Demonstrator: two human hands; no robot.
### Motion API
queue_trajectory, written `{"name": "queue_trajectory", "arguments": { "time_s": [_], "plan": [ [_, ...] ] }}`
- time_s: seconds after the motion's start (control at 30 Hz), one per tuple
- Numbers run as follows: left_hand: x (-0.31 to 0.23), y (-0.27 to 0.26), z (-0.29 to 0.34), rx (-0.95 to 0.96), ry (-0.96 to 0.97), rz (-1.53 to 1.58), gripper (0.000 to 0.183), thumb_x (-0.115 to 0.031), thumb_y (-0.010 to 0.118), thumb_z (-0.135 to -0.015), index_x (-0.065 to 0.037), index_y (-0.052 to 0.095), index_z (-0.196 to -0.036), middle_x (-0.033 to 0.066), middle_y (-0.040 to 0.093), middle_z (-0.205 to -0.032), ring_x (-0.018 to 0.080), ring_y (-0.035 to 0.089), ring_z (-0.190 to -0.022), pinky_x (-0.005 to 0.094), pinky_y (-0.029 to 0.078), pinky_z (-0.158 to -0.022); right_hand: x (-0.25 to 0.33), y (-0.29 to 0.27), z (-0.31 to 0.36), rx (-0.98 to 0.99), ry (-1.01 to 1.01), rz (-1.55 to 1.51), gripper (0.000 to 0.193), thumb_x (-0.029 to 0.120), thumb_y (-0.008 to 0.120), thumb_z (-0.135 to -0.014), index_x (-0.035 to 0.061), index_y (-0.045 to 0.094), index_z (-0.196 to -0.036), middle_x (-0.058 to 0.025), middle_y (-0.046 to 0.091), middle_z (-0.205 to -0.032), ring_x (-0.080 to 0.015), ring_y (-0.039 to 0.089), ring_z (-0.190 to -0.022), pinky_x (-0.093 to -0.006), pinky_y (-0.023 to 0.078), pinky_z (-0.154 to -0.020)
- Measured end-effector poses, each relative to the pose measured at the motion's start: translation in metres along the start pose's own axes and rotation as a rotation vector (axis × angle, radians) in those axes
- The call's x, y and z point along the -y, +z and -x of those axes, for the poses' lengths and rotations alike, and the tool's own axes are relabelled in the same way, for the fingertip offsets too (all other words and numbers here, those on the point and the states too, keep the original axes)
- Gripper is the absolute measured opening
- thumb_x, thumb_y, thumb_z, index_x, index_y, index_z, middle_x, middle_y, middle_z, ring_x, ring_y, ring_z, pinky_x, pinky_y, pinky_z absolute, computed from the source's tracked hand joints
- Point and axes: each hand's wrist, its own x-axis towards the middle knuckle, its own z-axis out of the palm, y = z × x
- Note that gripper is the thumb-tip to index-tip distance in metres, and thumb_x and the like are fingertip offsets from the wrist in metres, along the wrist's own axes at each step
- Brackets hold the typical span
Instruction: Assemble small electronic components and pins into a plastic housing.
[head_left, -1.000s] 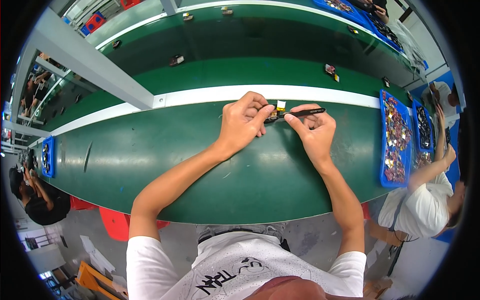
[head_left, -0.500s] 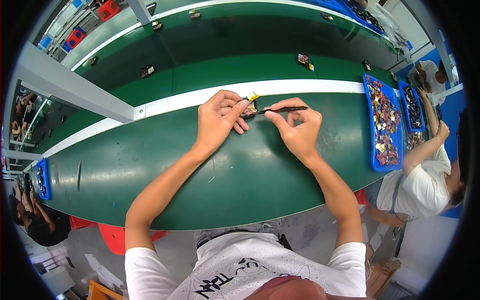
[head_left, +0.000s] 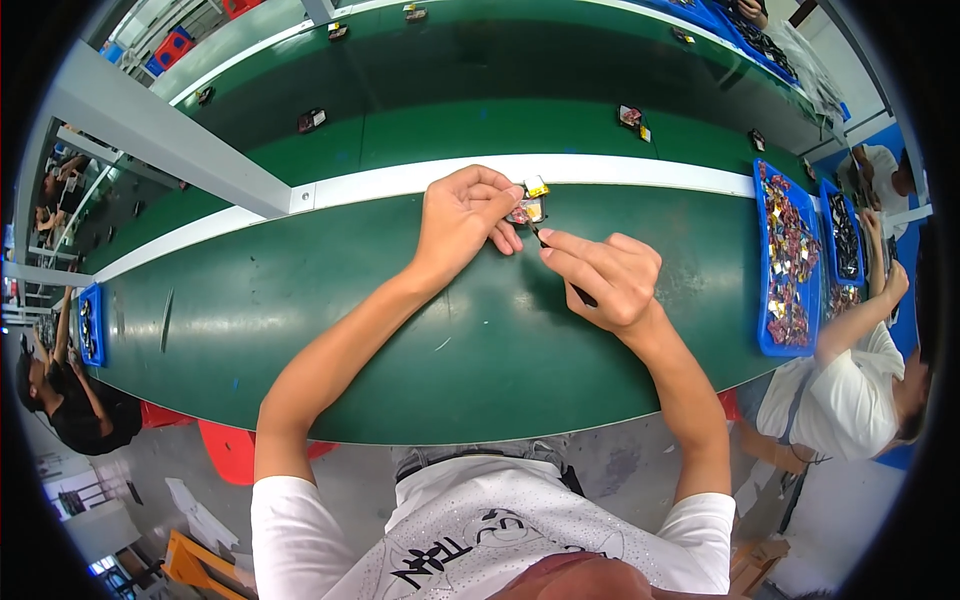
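Near the white rail, my left hand [head_left: 462, 215] pinches a small electronic unit, a dark casing with a reddish circuit board [head_left: 526, 211] inside. A small yellow and silver piece [head_left: 537, 187] sticks up from its far side. My right hand [head_left: 615, 278] is closed round black tweezers [head_left: 584, 296], their rear end showing below the fingers. The thin tip points at the unit's near edge; whether it touches cannot be made out. Both hands are over the green tabletop [head_left: 400, 330].
Right of me stand a blue tray [head_left: 765, 335] of reddish boards and a blue bin [head_left: 847, 270] of black parts; a co-worker [head_left: 850, 390] sits there. Beyond the white rail [head_left: 400, 197], several units lie on the green belt [head_left: 480, 120]. A thin tool [head_left: 166, 320] lies at left.
My right hand has turned, swinging the tweezers from nearly level to steep, tip toward the unit. In the picture, both hands and the surroundings sit slightly further right.
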Motion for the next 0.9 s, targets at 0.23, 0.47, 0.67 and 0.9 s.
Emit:
{"name": "queue_trajectory", "arguments": {
  "time_s": [0.23,0.47,0.67,0.9],
  "plan": [
    [0.0023,0.0014,0.0005,-0.022,0.023,0.029,0.018,-0.007,0.069,-0.096,0.009,0.062,-0.101,0.0135,0.069,-0.080,0.0183,0.069,-0.056,0.0263,0.054,-0.048,0.0056,0.0058,0.0006,-0.158,0.733,-0.486,0.010,-0.005,0.082,-0.078,0.0002,0.074,-0.083,-0.0064,0.078,-0.094,-0.0046,0.049,-0.048,-0.0204,0.034,-0.047],
    [0.0061,0.0062,0.0036,-0.022,0.079,-0.061,0.018,-0.006,0.069,-0.097,0.009,0.062,-0.106,0.0135,0.070,-0.082,0.0176,0.069,-0.059,0.0248,0.054,-0.048,-0.0021,0.0025,-0.0027,-0.133,0.999,-0.597,0.014,0.001,0.083,-0.082,-0.0025,0.072,-0.092,-0.0004,0.070,-0.078,0.0009,0.039,-0.051,-0.0185,0.028,-0.048],
    [0.0066,0.0058,0.0069,-0.016,0.099,-0.130,0.017,-0.004,0.069,-0.097,0.008,0.062,-0.107,0.0131,0.070,-0.083,0.0158,0.069,-0.060,0.0246,0.053,-0.049,-0.0011,0.0066,-0.0010,-0.073,1.021,-0.574,0.016,0.002,0.083,-0.081,-0.0028,0.073,-0.092,0.0025,0.064,-0.072,0.0009,0.037,-0.051,-0.0197,0.027,-0.047],
    [0.0050,0.0081,0.0088,0.011,0.127,-0.159,0.016,-0.003,0.067,-0.097,0.008,0.063,-0.108,0.0131,0.071,-0.084,0.0147,0.068,-0.060,0.0249,0.053,-0.050,-0.0021,0.0047,-0.0017,-0.084,1.055,-0.645,0.015,0.000,0.083,-0.081,-0.0025,0.072,-0.092,0.0034,0.063,-0.071,0.0015,0.037,-0.052,-0.0190,0.027,-0.047]
  ]
}}
